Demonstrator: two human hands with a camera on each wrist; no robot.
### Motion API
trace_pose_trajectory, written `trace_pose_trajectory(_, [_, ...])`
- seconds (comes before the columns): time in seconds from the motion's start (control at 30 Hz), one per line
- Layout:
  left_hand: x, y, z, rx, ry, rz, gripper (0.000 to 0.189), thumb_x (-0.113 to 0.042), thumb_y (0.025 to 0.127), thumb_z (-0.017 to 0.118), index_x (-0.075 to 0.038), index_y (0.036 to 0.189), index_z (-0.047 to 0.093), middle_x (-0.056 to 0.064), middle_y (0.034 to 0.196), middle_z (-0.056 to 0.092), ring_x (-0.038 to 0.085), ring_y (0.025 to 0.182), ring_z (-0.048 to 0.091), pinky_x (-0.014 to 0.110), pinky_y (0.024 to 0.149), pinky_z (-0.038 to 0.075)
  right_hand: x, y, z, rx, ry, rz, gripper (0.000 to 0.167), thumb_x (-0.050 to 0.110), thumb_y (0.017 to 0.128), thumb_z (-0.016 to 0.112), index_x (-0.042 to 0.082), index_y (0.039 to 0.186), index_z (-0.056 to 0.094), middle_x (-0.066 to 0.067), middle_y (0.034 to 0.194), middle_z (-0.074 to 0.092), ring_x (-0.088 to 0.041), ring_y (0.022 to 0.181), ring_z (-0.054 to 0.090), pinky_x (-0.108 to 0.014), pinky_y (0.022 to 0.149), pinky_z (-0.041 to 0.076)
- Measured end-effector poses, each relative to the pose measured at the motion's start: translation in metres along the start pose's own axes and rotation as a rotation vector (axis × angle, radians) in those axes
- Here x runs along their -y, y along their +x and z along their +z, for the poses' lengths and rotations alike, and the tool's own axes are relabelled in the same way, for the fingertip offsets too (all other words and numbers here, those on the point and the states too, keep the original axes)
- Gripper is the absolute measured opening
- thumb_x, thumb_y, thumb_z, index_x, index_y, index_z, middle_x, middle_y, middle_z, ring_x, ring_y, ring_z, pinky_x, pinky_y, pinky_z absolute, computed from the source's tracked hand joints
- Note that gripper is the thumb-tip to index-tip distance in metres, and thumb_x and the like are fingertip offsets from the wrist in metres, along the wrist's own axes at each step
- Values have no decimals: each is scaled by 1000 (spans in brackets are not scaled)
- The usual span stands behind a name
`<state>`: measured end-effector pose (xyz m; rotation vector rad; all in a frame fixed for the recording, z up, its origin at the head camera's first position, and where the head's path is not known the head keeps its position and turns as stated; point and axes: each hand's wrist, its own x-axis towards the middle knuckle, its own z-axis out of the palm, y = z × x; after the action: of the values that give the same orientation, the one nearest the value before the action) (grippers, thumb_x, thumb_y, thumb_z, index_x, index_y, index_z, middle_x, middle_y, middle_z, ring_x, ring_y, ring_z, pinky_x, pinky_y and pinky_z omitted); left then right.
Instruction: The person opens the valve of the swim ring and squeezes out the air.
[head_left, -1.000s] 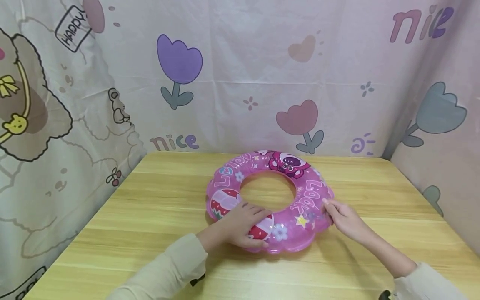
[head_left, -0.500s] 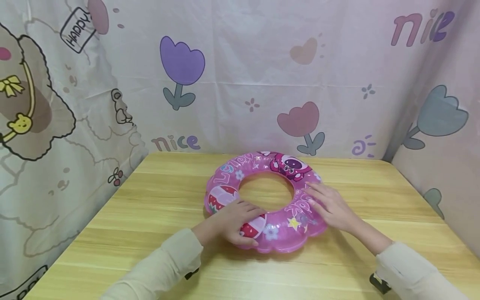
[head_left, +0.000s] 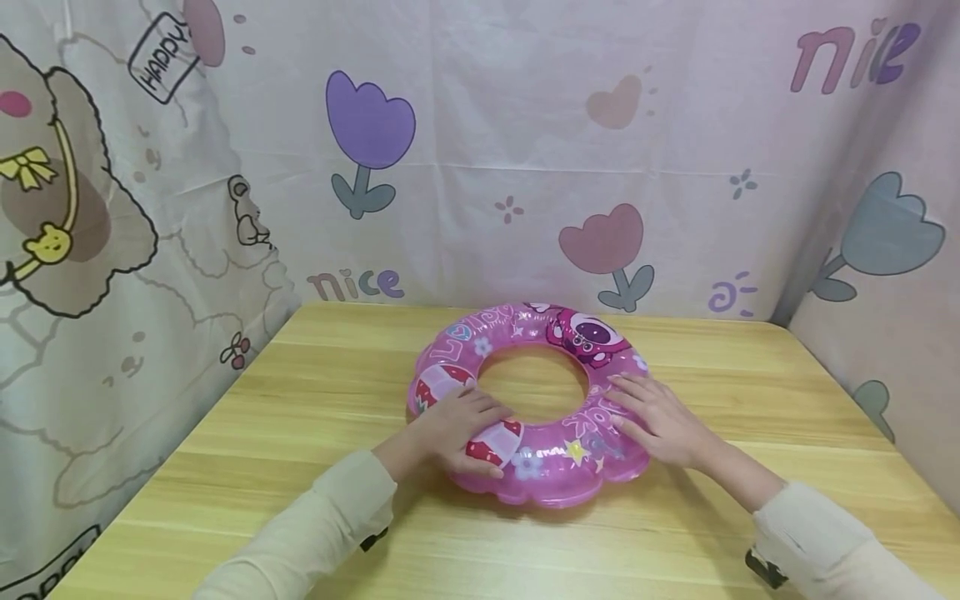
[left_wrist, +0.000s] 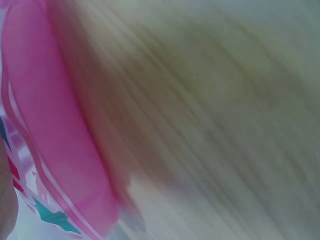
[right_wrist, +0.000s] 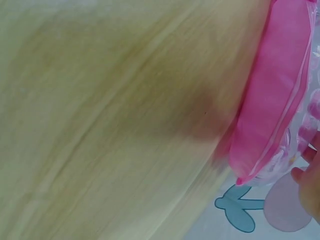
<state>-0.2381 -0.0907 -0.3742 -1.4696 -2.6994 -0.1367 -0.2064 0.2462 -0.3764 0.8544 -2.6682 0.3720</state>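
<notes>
A pink inflatable swim ring lies on the wooden table, printed with strawberries, flowers, stars, lettering and a bear face at its far right. My left hand rests over its near left part, fingers across the top towards the hole and thumb along the near outer side. On the ring's right part lies my right hand, its fingers stretched over the lettering. Each wrist view shows the ring's plain pink side, with the left hand at the left edge and the right hand at the right edge.
The light wooden table reaches back to a patterned cloth that hangs behind it. More printed cloth hangs along the left and right sides. Both forearms wear beige sleeves, with a dark strap piece below the right cuff.
The swim ring has turned clockwise, its star print shifting left and the bear face right. My left hand moved left with it. My right hand went from the outer edge onto the top.
</notes>
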Motion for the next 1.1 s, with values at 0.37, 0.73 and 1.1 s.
trace_pose_trajectory(0.37, [20, -10, -1, -91, 37, -23, 81, -69, 77, 51, -10, 133, 48, 13, 141, 45, 34, 136, 34, 56, 113, 19, 4, -10, 1, -17, -60, -77, 49, 32, 86, 62, 4, 126, 56, -18, 139, 47, -41, 130, 37, -58, 104, 29])
trace_pose_trajectory(0.73, [36, -17, 0, -145, 64, -55, 92, -82, 78, 24, -14, 137, 44, 16, 145, 39, 34, 138, 30, 54, 113, 21, 15, -19, 3, -50, -79, -147, 53, 36, 84, 63, 4, 126, 55, -13, 134, 53, -36, 127, 42, -28, 118, 5])
trace_pose_trajectory(1.1, [45, -25, -2, -167, 91, -49, 89, -77, 81, 31, -9, 137, 44, 18, 145, 38, 36, 136, 33, 54, 112, 23, 27, -21, 3, -64, -93, -152, 51, 39, 84, 62, 4, 122, 59, -12, 123, 62, -32, 116, 54, -52, 98, 36])
